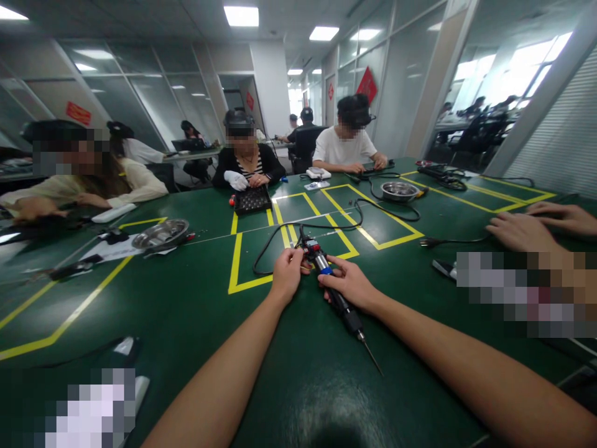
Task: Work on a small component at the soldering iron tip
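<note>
In front of me an electric screwdriver (346, 306) lies slantwise above the green table, its long thin bit (373, 358) pointing down and toward me. My right hand (349, 283) is closed around its body near a blue ring. At the far end, a red part (316, 246) and a silver section show, and the housing seems to be off there. My left hand (288, 272) pinches at this end, fingers curled by what look like thin wires; exactly what it grips is too small to make out. A black cord (261, 249) runs from that end across the table.
Yellow tape (236, 261) marks rectangles on the green table (196, 348). Metal bowls (161, 235) (400, 191) stand left and right. A black tray (252, 200) is before a person opposite. Another person's hands (522, 230) rest at right, near a plug (426, 242).
</note>
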The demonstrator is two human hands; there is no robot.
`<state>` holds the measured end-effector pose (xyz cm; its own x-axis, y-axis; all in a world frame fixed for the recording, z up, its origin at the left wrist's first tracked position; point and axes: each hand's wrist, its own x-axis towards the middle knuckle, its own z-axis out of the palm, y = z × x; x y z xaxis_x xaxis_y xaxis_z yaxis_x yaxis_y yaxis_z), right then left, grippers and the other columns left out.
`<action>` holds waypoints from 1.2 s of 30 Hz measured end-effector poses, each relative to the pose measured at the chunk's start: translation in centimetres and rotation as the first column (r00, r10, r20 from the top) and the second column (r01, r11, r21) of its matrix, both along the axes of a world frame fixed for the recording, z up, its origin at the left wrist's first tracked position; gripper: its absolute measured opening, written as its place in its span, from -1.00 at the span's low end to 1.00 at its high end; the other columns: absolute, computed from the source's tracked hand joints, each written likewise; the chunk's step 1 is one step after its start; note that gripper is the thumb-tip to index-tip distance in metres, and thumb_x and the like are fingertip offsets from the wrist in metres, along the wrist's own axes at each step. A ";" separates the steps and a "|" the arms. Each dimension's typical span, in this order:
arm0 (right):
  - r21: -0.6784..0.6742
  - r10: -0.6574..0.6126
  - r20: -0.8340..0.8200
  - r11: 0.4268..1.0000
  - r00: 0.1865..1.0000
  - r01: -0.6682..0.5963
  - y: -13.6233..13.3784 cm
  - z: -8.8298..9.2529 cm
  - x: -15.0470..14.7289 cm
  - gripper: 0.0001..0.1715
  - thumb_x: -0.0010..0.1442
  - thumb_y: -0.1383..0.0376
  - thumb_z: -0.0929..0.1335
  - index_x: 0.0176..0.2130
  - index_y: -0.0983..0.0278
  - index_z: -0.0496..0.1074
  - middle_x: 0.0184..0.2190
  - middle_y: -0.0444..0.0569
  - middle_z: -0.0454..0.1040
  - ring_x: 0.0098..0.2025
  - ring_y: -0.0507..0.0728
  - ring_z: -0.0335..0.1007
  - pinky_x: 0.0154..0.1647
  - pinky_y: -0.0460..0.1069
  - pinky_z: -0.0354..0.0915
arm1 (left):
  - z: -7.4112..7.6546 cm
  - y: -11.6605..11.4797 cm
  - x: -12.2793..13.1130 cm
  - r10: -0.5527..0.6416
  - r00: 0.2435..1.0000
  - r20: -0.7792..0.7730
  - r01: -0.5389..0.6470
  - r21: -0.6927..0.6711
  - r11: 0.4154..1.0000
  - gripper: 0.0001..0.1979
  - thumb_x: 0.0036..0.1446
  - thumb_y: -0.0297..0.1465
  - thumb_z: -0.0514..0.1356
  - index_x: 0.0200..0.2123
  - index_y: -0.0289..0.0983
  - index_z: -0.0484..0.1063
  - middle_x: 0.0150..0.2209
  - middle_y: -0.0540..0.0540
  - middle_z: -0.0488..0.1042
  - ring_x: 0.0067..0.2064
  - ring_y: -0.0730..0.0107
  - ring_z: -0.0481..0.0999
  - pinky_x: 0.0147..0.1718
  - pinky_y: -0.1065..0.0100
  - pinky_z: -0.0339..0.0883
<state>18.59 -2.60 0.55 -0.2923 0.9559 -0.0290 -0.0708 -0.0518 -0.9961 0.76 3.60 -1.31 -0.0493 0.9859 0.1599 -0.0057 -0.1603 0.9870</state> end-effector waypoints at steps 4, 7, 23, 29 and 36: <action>0.004 0.011 0.001 1.000 1.000 -0.011 0.0 0.1 0.0 -0.16 0.14 0.23 0.49 0.31 0.26 0.19 -0.38 -0.11 0.55 -0.54 0.07 0.50 -0.57 -0.06 0.44 | -0.1 0.1 -0.1 0.007 1.000 -0.023 -0.007 0.009 1.000 -0.75 0.19 -0.18 0.21 -0.34 -0.27 0.43 -0.48 -0.04 0.54 -0.48 0.33 0.57 -0.46 0.34 0.47; 0.000 0.004 -0.002 1.000 1.000 -0.004 0.0 0.2 0.1 -0.16 0.13 0.24 0.49 0.30 0.26 0.21 -0.39 -0.12 0.54 -0.54 0.08 0.50 -0.57 -0.06 0.44 | 0.0 0.0 -0.1 0.003 1.000 -0.007 -0.003 0.010 1.000 -0.77 0.18 -0.21 0.22 -0.34 -0.28 0.43 -0.49 -0.04 0.54 -0.48 0.33 0.56 -0.47 0.34 0.46; -0.029 -0.015 -0.011 0.999 1.000 0.015 -0.1 0.2 0.2 -0.10 0.11 0.25 0.51 0.35 0.25 0.20 -0.37 -0.10 0.57 -0.53 0.09 0.52 -0.56 -0.04 0.47 | 0.8 -0.3 0.2 0.025 0.997 0.070 -0.021 -0.055 0.998 -0.75 0.12 -0.22 0.29 -0.42 -0.29 0.40 -0.50 -0.05 0.52 -0.51 0.38 0.52 -0.47 0.34 0.46; -0.012 0.031 -0.042 0.999 0.999 -0.032 -0.1 0.5 0.5 -0.21 0.11 0.27 0.49 0.29 0.25 0.30 -0.38 -0.11 0.56 -0.54 0.05 0.49 -0.55 -0.07 0.45 | 1.3 -0.6 0.2 -0.046 0.968 0.248 0.071 -0.096 0.993 -0.69 0.04 -0.20 0.37 -0.36 -0.33 0.44 -0.37 -0.10 0.55 -0.36 0.34 0.56 -0.39 0.33 0.48; -0.056 0.068 -0.102 0.996 0.993 -0.074 -0.1 1.0 0.6 -0.15 0.13 0.27 0.48 0.32 0.30 0.22 -0.39 -0.09 0.56 -0.54 0.04 0.47 -0.52 -0.06 0.46 | 1.7 -1.0 0.7 -0.229 0.852 0.472 0.296 -0.072 0.953 -0.66 0.08 -0.23 0.36 -0.16 -0.33 0.51 -0.15 -0.19 0.61 -0.13 0.25 0.59 -0.07 0.20 0.46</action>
<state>19.19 -2.75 1.58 -0.3635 0.9301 -0.0524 -0.1635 -0.1190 -0.9793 1.42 2.57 0.35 0.1802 0.9825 0.0467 -0.4797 0.0464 0.8762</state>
